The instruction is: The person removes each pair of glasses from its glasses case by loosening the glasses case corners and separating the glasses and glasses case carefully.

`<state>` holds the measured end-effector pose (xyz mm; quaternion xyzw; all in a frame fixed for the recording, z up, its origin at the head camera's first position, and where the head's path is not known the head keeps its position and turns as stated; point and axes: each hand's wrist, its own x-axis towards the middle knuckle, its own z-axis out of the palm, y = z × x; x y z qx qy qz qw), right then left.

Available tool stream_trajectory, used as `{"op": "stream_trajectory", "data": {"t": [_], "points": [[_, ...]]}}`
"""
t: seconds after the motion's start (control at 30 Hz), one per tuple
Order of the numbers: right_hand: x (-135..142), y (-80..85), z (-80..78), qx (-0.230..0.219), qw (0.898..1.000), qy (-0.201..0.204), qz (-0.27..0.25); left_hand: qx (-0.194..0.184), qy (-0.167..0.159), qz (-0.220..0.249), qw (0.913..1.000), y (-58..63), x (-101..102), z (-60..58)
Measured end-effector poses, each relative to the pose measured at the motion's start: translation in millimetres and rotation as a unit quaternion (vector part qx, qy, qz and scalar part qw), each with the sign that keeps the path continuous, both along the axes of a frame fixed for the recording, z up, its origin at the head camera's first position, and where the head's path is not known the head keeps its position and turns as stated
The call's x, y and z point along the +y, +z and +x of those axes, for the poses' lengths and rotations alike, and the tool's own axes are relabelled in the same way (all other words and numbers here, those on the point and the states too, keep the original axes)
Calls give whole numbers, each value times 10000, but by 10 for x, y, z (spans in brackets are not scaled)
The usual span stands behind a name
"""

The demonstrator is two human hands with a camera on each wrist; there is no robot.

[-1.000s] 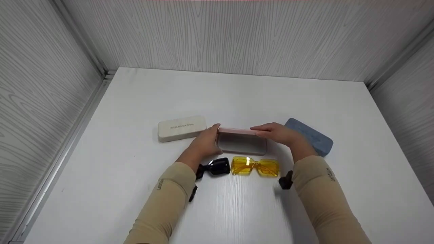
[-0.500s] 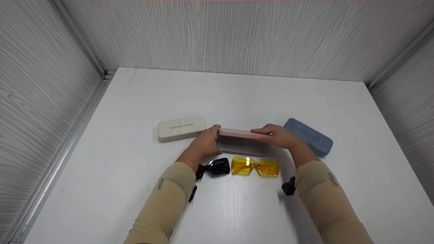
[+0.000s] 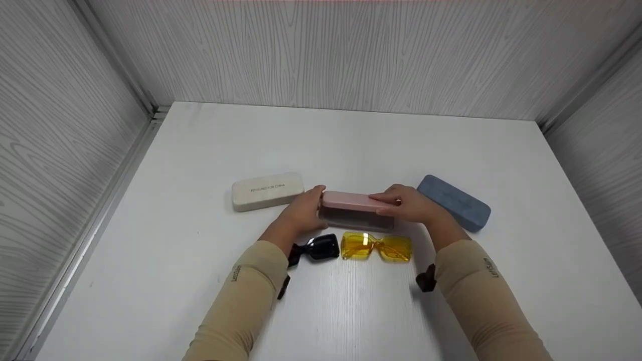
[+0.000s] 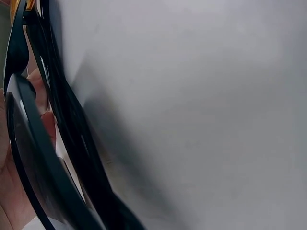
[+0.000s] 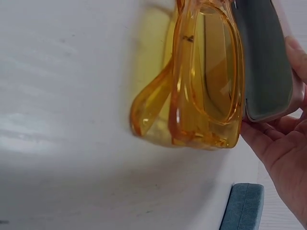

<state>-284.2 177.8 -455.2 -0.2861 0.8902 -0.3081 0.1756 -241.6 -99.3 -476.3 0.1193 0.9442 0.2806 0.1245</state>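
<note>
A pink glasses case (image 3: 346, 201) lies partly open at mid-table, its lid tilted over a dark interior that faces the person. My left hand (image 3: 300, 213) grips the case's left end, thumb at the front and fingers behind. At the right end, my right hand (image 3: 410, 204) pinches the lid between thumb and fingers. Black sunglasses (image 3: 322, 247) lie just in front of the left hand, partly hidden by the forearm. Beside them are yellow sunglasses (image 3: 371, 246), in front of the case. In the right wrist view, the yellow sunglasses (image 5: 208, 127) cover part of the case's inside (image 5: 268, 62).
A cream glasses case (image 3: 268, 191) with printed lettering lies left of the left hand. Slanted behind the right wrist is a blue glasses case (image 3: 455, 203). Wood-grain panels (image 3: 321, 55) border the white table (image 3: 351, 145) at the back and sides.
The pink case's lid has swung down toward the person, showing more of its top and less of the interior. My right hand has moved slightly down with it; the left hand stays put.
</note>
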Motion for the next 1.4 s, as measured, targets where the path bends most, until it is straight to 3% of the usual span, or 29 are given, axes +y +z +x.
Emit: {"op": "stream_trajectory", "data": {"t": [0.23, 0.77, 1.07, 1.4], "points": [[-19, 15, 34, 127, 9988, 85, 461, -107, 7, -96, 9999, 5, 4, 7], [-67, -44, 147, 606, 9913, -274, 1137, -140, -131, -226, 9996, 9, 9, -2], [-68, -101, 157, 449, 9913, -391, 1174, 37, -275, -331, 9991, 18, 15, 17], [-28, -119, 161, 321, 9890, -338, 1404, -167, -323, -394, 9986, 33, 1, -16]]}}
